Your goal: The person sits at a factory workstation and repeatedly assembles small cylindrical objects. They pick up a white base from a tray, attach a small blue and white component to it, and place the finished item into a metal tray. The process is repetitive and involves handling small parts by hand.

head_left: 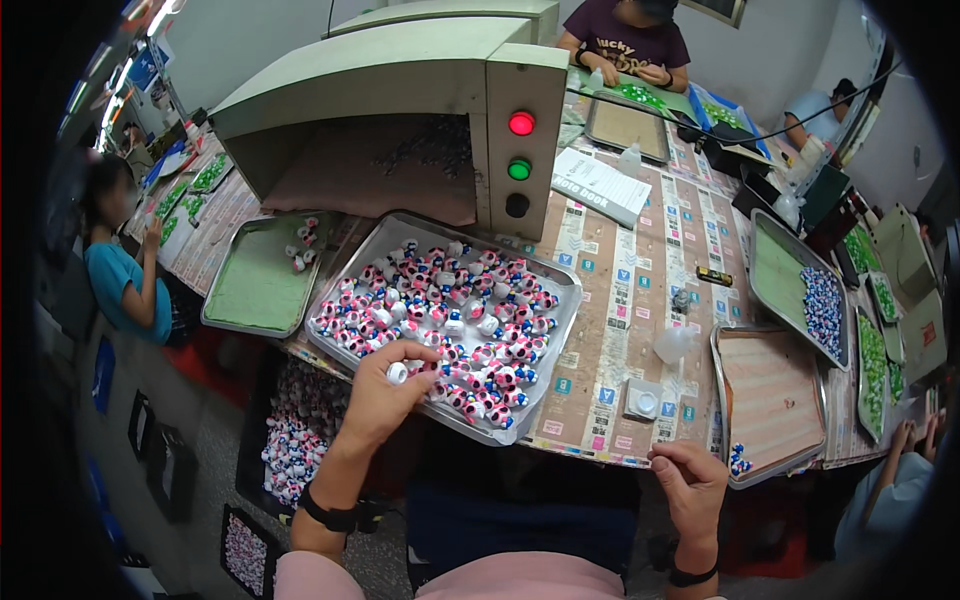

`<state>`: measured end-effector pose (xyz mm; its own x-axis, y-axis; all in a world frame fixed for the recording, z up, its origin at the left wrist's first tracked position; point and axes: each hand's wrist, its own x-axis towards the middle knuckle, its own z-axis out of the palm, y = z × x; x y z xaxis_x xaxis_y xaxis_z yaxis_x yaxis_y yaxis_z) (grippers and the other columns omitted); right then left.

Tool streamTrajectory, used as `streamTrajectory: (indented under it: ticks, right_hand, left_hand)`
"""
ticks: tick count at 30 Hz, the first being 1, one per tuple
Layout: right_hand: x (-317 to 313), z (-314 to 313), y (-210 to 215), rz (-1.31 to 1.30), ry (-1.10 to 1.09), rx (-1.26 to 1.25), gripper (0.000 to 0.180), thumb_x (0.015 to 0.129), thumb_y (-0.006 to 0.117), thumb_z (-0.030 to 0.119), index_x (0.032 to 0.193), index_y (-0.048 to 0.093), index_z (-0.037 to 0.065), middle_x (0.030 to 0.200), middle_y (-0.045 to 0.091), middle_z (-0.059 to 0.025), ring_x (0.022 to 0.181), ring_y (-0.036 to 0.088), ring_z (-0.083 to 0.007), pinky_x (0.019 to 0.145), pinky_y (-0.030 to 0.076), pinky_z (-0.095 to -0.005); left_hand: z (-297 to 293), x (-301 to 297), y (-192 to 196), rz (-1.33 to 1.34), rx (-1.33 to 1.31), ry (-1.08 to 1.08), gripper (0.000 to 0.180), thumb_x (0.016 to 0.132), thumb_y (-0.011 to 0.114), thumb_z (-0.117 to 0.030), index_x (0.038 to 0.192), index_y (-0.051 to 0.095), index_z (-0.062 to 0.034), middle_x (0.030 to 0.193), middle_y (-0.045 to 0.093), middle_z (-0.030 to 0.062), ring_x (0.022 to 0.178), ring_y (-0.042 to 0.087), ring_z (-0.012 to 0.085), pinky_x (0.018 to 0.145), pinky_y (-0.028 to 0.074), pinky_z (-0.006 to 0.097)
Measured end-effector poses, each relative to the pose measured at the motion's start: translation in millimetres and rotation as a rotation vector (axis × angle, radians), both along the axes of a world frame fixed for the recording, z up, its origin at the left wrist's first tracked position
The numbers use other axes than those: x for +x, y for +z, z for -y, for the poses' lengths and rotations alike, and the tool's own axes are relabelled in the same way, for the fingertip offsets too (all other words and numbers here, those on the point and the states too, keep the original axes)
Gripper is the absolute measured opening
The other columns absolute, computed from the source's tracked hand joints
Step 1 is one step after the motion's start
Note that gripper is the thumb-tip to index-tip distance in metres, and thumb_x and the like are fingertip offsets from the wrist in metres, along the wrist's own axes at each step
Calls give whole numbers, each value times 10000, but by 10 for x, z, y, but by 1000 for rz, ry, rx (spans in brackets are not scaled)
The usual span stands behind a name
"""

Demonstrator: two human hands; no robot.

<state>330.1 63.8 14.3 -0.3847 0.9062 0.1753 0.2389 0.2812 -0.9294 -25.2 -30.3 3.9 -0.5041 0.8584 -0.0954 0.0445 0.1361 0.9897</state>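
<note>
My left hand (385, 385) is over the near edge of a metal tray (560, 300) and pinches a small white toy figure (397, 373) between thumb and fingers. The tray is heaped with several small pink, white and blue toy figures (450, 315). My right hand (690, 485) rests at the table's front edge, fingers curled with nothing in them, beside an empty metal tray with a pink ribbed liner (768, 395). A black band is on each wrist.
A green hooded machine (400, 90) with red and green lamps stands behind the toy tray. A green-lined tray (255, 280) lies at the left, a small white box (643, 400) and a clear bottle (672, 345) at the right. Other people sit around the table. Bins of toys (295, 430) sit below.
</note>
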Motion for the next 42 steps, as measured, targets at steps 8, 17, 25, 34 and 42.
streamTrajectory:
  ticks: [8, 17, 25, 34, 42]
  right_hand:
    - [330, -84, 10, 15, -183, 25, 110, 838, 678, -10, 942, 686, -46, 876, 660, -91, 793, 617, -130, 688, 472, -217]
    - [1126, -371, 120, 351, -578, 214, 145, 811, 668, -1, 953, 687, -24, 869, 656, -70, 719, 593, -111, 619, 452, -228]
    - [1220, -547, -151, 675, -365, 208, 186, 753, 679, 71, 932, 689, 20, 861, 645, -145, 773, 614, -302, 723, 487, -384]
    - [976, -640, -72, 355, -400, 111, 170, 776, 669, -35, 945, 669, -14, 911, 620, -85, 718, 623, -138, 659, 493, -238]
    - [612, -369, -153, -114, -8, -199, 181, 806, 658, -86, 974, 678, -24, 1013, 611, -98, 964, 595, -125, 777, 506, -224]
  left_hand:
    - [-198, -108, -164, -645, 8, -13, 191, 719, 655, 19, 905, 678, -18, 909, 673, 130, 906, 642, 287, 854, 482, 348]
    - [137, 347, 58, 576, 125, -17, 339, 1005, 461, -367, 806, 483, -94, 601, 409, -5, 402, 412, 90, 343, 298, 227]
    - [4, 1149, 93, 1269, -223, -260, 370, 976, 370, -431, 922, 539, -107, 787, 487, 66, 486, 417, 176, 382, 301, 280]
    - [-97, 1522, -63, 1389, -216, -445, 254, 961, 520, -165, 1181, 521, -39, 961, 543, 97, 677, 513, 180, 483, 380, 269]
    - [-183, 1569, -119, 1395, -200, -404, 410, 958, 523, -131, 1351, 449, -39, 1004, 564, 105, 772, 520, 145, 524, 389, 245]
